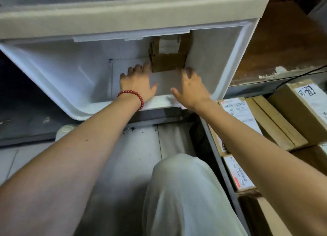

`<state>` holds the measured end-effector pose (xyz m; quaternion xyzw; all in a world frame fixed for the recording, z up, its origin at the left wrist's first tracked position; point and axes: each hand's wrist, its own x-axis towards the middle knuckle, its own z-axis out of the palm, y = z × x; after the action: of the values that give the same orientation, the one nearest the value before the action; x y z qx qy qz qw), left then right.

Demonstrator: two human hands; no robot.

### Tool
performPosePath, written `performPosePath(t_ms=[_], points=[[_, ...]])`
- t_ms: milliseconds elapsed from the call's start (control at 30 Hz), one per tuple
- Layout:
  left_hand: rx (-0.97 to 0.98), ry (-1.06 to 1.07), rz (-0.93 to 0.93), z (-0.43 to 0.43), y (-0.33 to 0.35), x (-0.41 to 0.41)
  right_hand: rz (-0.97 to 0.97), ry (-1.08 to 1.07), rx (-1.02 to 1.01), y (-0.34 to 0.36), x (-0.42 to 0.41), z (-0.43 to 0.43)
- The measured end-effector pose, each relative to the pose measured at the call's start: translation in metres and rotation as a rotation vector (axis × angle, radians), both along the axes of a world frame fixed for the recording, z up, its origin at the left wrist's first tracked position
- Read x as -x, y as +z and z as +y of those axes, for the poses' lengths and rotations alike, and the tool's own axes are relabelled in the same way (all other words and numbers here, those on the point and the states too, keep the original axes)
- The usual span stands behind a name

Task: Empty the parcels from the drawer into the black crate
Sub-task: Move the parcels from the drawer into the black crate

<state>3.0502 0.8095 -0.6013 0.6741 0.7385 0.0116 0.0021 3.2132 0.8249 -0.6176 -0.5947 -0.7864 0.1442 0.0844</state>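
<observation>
1. 2 hands are reaching into 1 white drawer [53, 67] — left hand [136, 83] and right hand [192, 89] both spread, gripping nothing.
2. 1 brown parcel stack [168, 60] is sitting at the drawer's back, just beyond the fingertips.
3. 1 black crate [223, 165] on the right is holding at least 4 boxes [276, 126].

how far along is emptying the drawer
Mostly done: the drawer is nearly bare, and labelled boxes lie in the black crate. In hand: the left hand and right hand reach for the last brown parcels at the drawer's back. Left: moving those into the crate.
</observation>
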Motion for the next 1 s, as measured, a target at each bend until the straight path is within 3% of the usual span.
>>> performPosePath(t_ms=[167,500,633,800,900,1000], points=[[-0.023,0.061,-0.189,0.061,-0.024,0.011,0.061,-0.066,0.092,-0.027,0.02,0.07],[-0.182,0.078,-0.346,0.136,-0.062,0.003,0.291,-0.204,-0.163,-0.074,0.048,0.153],[-0.216,0.028,-0.453,0.147,-0.063,0.004,0.375,-0.208,-0.141,-0.068,0.046,0.16],[-0.375,0.082,-0.921,0.145,-0.066,0.009,0.469,-0.232,-0.103,-0.058,0.051,0.151],[-0.352,0.146,-0.916,0.133,-0.062,0.014,0.299,-0.165,-0.134,-0.054,0.051,0.141],[-0.278,0.249,-0.976,0.116,-0.051,0.022,0.409,-0.168,-0.119,-0.041,0.05,0.128]])
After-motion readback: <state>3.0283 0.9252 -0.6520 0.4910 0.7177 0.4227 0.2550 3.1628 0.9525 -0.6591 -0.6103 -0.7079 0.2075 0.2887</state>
